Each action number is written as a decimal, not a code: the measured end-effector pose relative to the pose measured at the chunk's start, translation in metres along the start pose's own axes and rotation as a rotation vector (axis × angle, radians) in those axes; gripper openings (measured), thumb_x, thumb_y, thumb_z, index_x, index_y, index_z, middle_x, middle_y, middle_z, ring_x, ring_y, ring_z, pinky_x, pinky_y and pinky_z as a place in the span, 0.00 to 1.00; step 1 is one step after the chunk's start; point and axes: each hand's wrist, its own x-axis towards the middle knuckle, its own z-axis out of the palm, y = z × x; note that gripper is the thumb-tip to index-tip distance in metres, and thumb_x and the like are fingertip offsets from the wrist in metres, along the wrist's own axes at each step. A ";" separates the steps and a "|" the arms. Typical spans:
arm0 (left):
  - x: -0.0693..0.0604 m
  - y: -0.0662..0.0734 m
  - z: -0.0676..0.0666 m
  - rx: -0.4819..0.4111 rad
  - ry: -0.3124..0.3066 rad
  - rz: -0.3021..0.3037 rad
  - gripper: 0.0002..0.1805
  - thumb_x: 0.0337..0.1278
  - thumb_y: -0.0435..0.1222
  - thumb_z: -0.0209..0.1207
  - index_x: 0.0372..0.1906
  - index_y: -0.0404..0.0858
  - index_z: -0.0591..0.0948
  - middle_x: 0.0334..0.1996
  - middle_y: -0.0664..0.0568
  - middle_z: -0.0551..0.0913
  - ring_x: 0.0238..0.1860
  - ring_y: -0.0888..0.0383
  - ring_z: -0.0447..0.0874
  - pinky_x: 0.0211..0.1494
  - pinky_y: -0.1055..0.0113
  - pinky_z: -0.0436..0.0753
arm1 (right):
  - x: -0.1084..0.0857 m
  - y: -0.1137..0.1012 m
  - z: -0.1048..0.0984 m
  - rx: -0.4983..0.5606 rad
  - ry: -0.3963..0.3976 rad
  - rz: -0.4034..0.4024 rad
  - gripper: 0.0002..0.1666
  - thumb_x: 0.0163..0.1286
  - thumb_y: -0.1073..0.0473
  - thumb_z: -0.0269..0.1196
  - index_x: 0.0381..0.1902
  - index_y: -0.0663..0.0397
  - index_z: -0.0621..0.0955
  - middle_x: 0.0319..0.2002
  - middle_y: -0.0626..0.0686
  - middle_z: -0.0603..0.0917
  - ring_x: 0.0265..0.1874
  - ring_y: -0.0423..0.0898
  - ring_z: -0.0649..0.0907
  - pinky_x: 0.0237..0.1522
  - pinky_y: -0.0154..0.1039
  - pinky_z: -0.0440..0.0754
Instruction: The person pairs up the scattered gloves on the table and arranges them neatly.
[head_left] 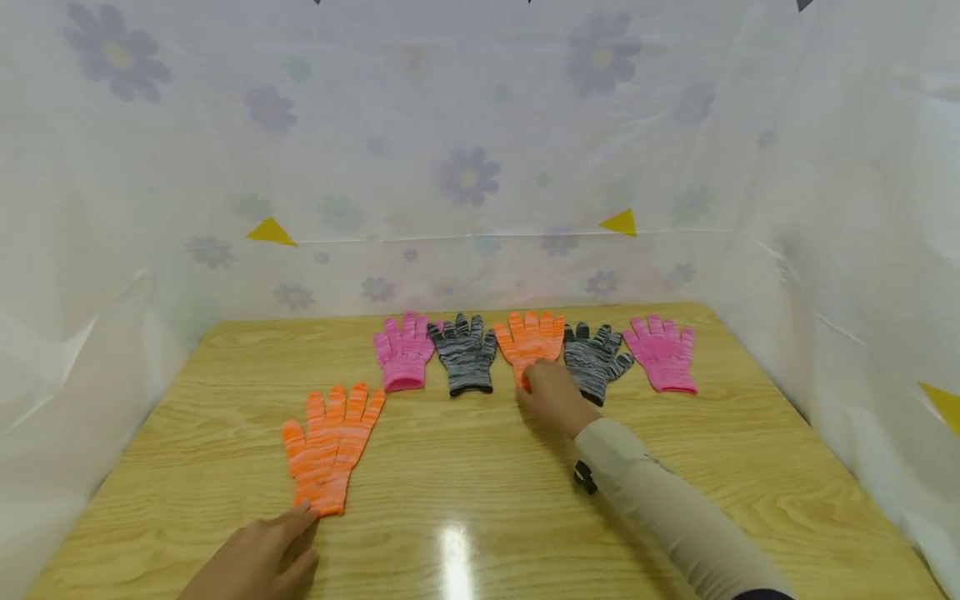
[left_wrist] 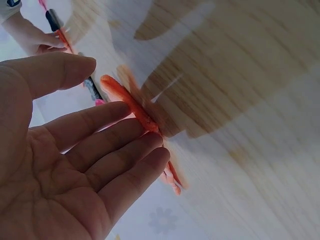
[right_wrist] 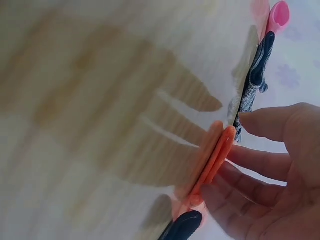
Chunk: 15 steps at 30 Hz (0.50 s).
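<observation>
An orange knit glove (head_left: 326, 454) lies flat at the front left of the table, fingers pointing away. My left hand (head_left: 258, 554) touches its cuff with the fingertips; in the left wrist view the fingers (left_wrist: 117, 150) extend fairly straight and the thumb stands apart. A second orange glove (head_left: 531, 337) lies in the middle of the back row. At its cuff is my right hand (head_left: 555, 400), which covers part of it. In the right wrist view the fingers touch this glove's cuff (right_wrist: 215, 160), while the thumb (right_wrist: 262, 122) stays clear of it.
Beside the middle orange glove lie two grey-and-black gloves (head_left: 467, 354), with pink gloves (head_left: 663, 354) at both ends of the row. The wooden table (head_left: 450, 467) meets a flowered white curtain (head_left: 468, 175) at the back. A small black object (head_left: 585, 477) shows beside the right sleeve.
</observation>
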 end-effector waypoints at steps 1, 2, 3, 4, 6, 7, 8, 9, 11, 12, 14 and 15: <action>0.000 0.000 0.000 -0.002 -0.002 0.000 0.29 0.54 0.45 0.65 0.55 0.28 0.77 0.50 0.34 0.81 0.44 0.40 0.84 0.45 0.48 0.81 | 0.001 -0.001 0.000 -0.015 -0.006 0.003 0.25 0.65 0.61 0.64 0.11 0.48 0.66 0.11 0.44 0.54 0.13 0.40 0.54 0.19 0.34 0.54; 0.000 0.000 0.000 -0.007 -0.003 -0.001 0.29 0.54 0.45 0.65 0.55 0.27 0.77 0.50 0.33 0.81 0.44 0.40 0.84 0.45 0.47 0.81 | 0.001 -0.001 0.001 -0.032 -0.011 0.007 0.26 0.65 0.60 0.64 0.11 0.47 0.65 0.11 0.44 0.55 0.13 0.40 0.55 0.19 0.35 0.54; 0.000 0.000 0.000 -0.009 -0.003 0.000 0.30 0.54 0.45 0.65 0.55 0.27 0.77 0.50 0.32 0.81 0.44 0.39 0.84 0.45 0.47 0.81 | 0.002 -0.003 0.000 -0.041 -0.017 0.014 0.26 0.65 0.60 0.64 0.11 0.48 0.64 0.11 0.44 0.54 0.13 0.40 0.55 0.19 0.35 0.53; 0.000 -0.001 0.000 -0.012 -0.002 0.002 0.30 0.54 0.45 0.65 0.55 0.27 0.77 0.50 0.32 0.81 0.44 0.39 0.84 0.45 0.47 0.81 | 0.003 -0.004 0.000 -0.056 -0.024 0.021 0.27 0.65 0.59 0.64 0.10 0.47 0.64 0.11 0.44 0.55 0.13 0.40 0.55 0.19 0.35 0.54; 0.000 -0.001 0.000 -0.010 0.001 0.008 0.30 0.54 0.45 0.65 0.55 0.26 0.77 0.50 0.31 0.80 0.44 0.39 0.84 0.44 0.47 0.82 | 0.005 -0.007 -0.001 -0.060 -0.038 0.040 0.28 0.65 0.60 0.63 0.10 0.48 0.62 0.10 0.44 0.54 0.12 0.40 0.55 0.18 0.35 0.53; 0.000 -0.002 0.001 -0.007 0.006 0.014 0.30 0.54 0.45 0.65 0.55 0.26 0.77 0.50 0.31 0.81 0.44 0.39 0.84 0.44 0.48 0.82 | 0.005 -0.008 -0.002 -0.062 -0.045 0.050 0.28 0.65 0.60 0.63 0.10 0.48 0.62 0.10 0.44 0.54 0.11 0.40 0.55 0.17 0.35 0.53; -0.001 -0.002 0.001 -0.003 0.013 0.022 0.30 0.54 0.45 0.65 0.55 0.26 0.77 0.49 0.31 0.81 0.43 0.39 0.84 0.43 0.48 0.82 | 0.006 -0.010 -0.002 -0.066 -0.049 0.058 0.29 0.65 0.60 0.63 0.09 0.48 0.62 0.09 0.44 0.53 0.11 0.40 0.55 0.17 0.35 0.53; -0.001 -0.002 0.002 0.000 0.019 0.026 0.30 0.54 0.45 0.65 0.55 0.26 0.77 0.49 0.31 0.81 0.43 0.39 0.84 0.43 0.48 0.82 | 0.007 -0.011 -0.002 -0.070 -0.054 0.065 0.28 0.64 0.61 0.63 0.09 0.48 0.62 0.09 0.44 0.53 0.10 0.40 0.54 0.16 0.35 0.52; -0.001 -0.003 0.002 0.004 0.022 0.030 0.30 0.54 0.45 0.65 0.55 0.26 0.77 0.49 0.31 0.81 0.43 0.39 0.84 0.43 0.48 0.82 | 0.009 -0.012 -0.003 -0.082 -0.061 0.078 0.28 0.64 0.62 0.63 0.09 0.47 0.62 0.08 0.43 0.52 0.10 0.40 0.54 0.16 0.35 0.52; -0.001 -0.003 0.003 0.002 0.023 0.033 0.30 0.54 0.45 0.65 0.55 0.26 0.77 0.49 0.31 0.81 0.43 0.38 0.84 0.43 0.48 0.82 | 0.009 -0.012 -0.003 -0.098 -0.059 0.080 0.28 0.63 0.63 0.63 0.10 0.47 0.61 0.08 0.43 0.52 0.10 0.40 0.54 0.16 0.35 0.52; 0.000 -0.004 0.003 -0.001 0.021 0.037 0.30 0.55 0.45 0.65 0.55 0.25 0.76 0.49 0.31 0.81 0.43 0.38 0.84 0.43 0.48 0.82 | 0.011 -0.013 -0.002 -0.121 -0.052 0.083 0.27 0.62 0.64 0.62 0.10 0.47 0.61 0.09 0.43 0.52 0.11 0.40 0.54 0.17 0.35 0.51; 0.000 -0.004 0.004 -0.004 0.018 0.038 0.30 0.55 0.45 0.65 0.55 0.25 0.76 0.49 0.30 0.80 0.43 0.38 0.84 0.43 0.48 0.82 | 0.011 -0.013 -0.002 -0.127 -0.050 0.086 0.27 0.61 0.65 0.62 0.11 0.47 0.60 0.09 0.43 0.52 0.11 0.40 0.54 0.18 0.35 0.51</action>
